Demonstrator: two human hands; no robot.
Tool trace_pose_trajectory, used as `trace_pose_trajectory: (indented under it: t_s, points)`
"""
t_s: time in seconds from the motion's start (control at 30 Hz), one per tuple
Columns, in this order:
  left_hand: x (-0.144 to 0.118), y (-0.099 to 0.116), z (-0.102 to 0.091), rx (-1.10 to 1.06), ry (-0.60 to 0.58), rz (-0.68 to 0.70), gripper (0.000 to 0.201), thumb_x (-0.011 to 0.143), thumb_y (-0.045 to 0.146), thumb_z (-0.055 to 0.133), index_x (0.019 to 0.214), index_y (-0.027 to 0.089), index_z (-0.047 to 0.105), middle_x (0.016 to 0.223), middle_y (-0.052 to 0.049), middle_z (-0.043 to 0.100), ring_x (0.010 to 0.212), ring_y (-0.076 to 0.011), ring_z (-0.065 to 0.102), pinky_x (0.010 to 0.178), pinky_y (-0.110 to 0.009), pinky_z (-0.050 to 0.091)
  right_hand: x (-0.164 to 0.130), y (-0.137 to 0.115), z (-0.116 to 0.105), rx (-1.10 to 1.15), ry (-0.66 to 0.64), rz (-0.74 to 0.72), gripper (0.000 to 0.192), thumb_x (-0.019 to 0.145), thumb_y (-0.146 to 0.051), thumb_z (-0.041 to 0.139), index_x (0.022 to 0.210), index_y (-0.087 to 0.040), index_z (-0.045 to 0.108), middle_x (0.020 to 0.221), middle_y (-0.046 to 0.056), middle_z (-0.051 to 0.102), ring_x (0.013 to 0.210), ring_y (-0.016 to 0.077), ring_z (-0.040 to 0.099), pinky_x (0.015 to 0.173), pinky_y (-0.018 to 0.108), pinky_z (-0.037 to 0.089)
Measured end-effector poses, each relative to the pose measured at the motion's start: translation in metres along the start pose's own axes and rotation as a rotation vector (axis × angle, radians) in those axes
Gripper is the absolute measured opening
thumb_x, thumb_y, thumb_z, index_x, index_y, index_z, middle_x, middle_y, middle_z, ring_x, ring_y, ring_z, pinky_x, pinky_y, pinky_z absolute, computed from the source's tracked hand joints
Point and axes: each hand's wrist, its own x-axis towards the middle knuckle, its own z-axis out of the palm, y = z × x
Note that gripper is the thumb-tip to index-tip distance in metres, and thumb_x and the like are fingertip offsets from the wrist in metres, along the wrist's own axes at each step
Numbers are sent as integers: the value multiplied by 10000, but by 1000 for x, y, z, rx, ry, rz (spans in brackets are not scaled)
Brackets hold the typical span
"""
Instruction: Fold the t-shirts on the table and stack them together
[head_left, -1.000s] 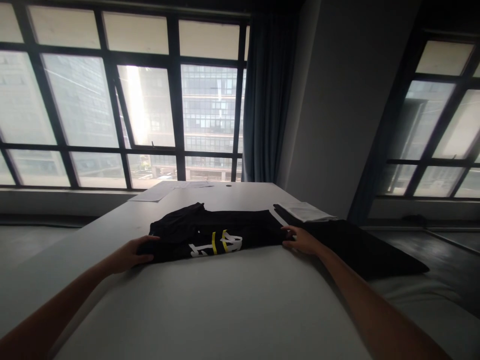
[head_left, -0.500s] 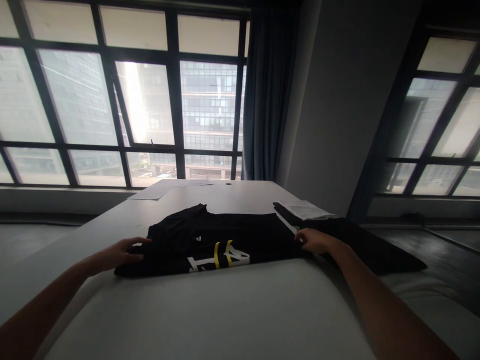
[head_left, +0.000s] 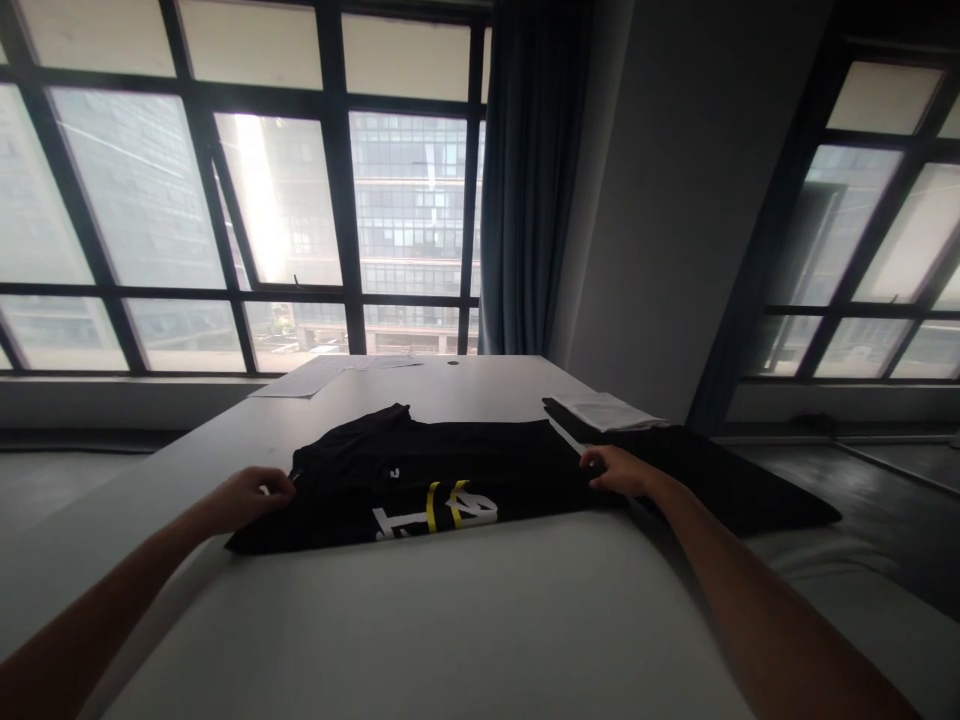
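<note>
pale table [head_left: 480, 620], big windows behind: shirt [head_left: 420, 480] lies 9-to-3, left hand [head_left: 244, 497] pinching its 9 o'clock edge, right hand [head_left: 615, 470] its 3 o'clock edge.

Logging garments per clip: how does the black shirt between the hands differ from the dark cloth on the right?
The shirt shows a white and yellow print; the dark cloth shows none. The shirt lies between the left hand and right hand, both at its edges; the cloth lies beyond the right hand. A white folded piece sits by the cloth's far end, none on the shirt. Both lie flat on the table.
</note>
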Motion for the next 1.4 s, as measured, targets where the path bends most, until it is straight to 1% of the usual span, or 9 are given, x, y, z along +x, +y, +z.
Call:
trace_pose_trajectory:
  t_s: [0.13, 0.33, 0.47, 0.6, 0.83, 1.0, 1.17, 1.3, 1.4]
  points:
    - [-6, -13, -6, -12, -211, -41, 525, 540, 610, 715, 866, 199, 742, 802, -54, 703, 778, -267, 652, 715, -354, 526, -3, 7, -2, 1, -126, 90, 588, 634, -154, 753, 1208, -143, 630, 1220, 132, 642, 1081, 242, 636, 884, 265, 493]
    - [-9, 21, 13, 119, 5, 267, 591, 718, 614, 643, 1184, 250, 659, 1167, -75, 652, 1014, -268, 620, 898, -373, 502, -4, 9, 0, 11, -115, -1, 621, 672, -505, 767, 1180, -162, 668, 1216, 139, 655, 1108, 299, 618, 929, 329, 485]
    - [-11, 47, 36, 160, 59, 389, 368, 814, 532, 547, 972, 241, 710, 1135, -65, 658, 1028, -255, 606, 928, -369, 482, -2, 9, 4, 5, -28, -64, 545, 730, -629, 666, 1032, -177, 703, 1077, 114, 699, 976, 273, 649, 827, 322, 501]
    - [-10, 58, 40, 150, 133, 331, 301, 839, 467, 455, 827, 227, 637, 917, -46, 686, 823, -222, 616, 759, -337, 494, 0, 6, 8, 14, 0, -111, 325, 731, -480, 704, 870, -186, 694, 915, 72, 713, 853, 227, 645, 738, 289, 483]
    - [26, 66, 6, -183, 564, 40, 367, 813, 520, 429, 945, 209, 574, 713, -6, 634, 641, -194, 594, 587, -287, 477, -1, -2, 4, 56, 218, -170, 251, 798, -402, 610, 893, -177, 666, 843, 36, 690, 760, 189, 618, 711, 287, 451]
    - [53, 48, 11, -186, 463, -169, 420, 807, 434, 441, 1100, 156, 557, 916, -103, 724, 692, -225, 671, 614, -322, 528, -1, -5, 11, -1, 200, -92, 209, 763, -304, 678, 932, -180, 686, 934, 67, 713, 849, 201, 651, 751, 268, 471]
    - [45, 29, 36, 110, 284, 4, 571, 727, 469, 541, 1187, 134, 585, 1230, -183, 663, 1109, -326, 639, 946, -418, 501, 3, -9, 18, -141, 183, -138, 295, 827, -446, 633, 909, -181, 732, 1056, 116, 697, 951, 239, 654, 810, 296, 482]
    - [31, 24, 42, 282, 192, 52, 679, 789, 578, 460, 1337, 183, 529, 1360, -171, 585, 1206, -365, 578, 962, -474, 479, 5, -15, 20, -183, 192, -100, 244, 858, -384, 598, 919, -178, 712, 1022, 112, 707, 939, 238, 659, 783, 297, 472]
    - [25, 16, 30, 275, 104, 7, 738, 738, 582, 520, 1360, 184, 512, 1245, -166, 654, 1129, -354, 621, 906, -439, 500, 5, -16, 19, -149, 175, -85, 216, 843, -362, 622, 940, -183, 693, 994, 92, 718, 922, 231, 663, 770, 290, 466]
